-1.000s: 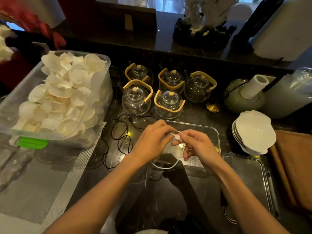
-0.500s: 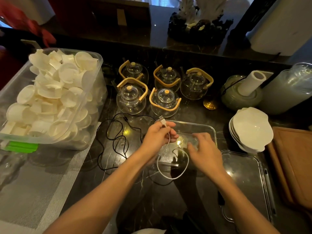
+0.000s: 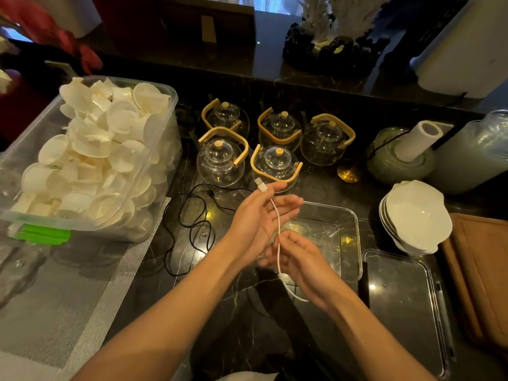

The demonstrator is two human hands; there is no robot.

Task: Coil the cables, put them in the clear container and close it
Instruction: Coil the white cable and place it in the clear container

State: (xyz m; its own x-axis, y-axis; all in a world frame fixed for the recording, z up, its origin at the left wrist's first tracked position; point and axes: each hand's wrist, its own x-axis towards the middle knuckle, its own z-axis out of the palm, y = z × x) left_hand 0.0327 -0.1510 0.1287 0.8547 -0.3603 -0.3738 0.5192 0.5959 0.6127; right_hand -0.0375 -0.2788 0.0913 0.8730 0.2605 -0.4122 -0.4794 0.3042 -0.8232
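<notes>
A white cable (image 3: 278, 232) runs from its USB plug, pinched at the fingertips of my left hand (image 3: 261, 218), down across my palm to my right hand (image 3: 299, 265), whose fingers pinch it lower down. Its tail loops out below my right wrist. Both hands hover over the near left corner of the clear container (image 3: 349, 224), which stands open and holds nothing I can see. Its clear lid (image 3: 404, 306) lies flat to the right. A black cable (image 3: 192, 224) lies loose in tangled loops on the dark counter left of my hands.
A large plastic bin (image 3: 90, 166) full of white shells stands at the left on a grey mat. Several glass teapots (image 3: 275, 166) with wooden handles crowd behind the container. Stacked white plates (image 3: 415, 215), a paper roll in a jar and a wooden board (image 3: 483, 273) occupy the right.
My left hand has turned palm up and lifted the USB plug higher. The white cable, earlier in a hanging loop, is now stretched straight between my hands, with my right hand gripping it lower down.
</notes>
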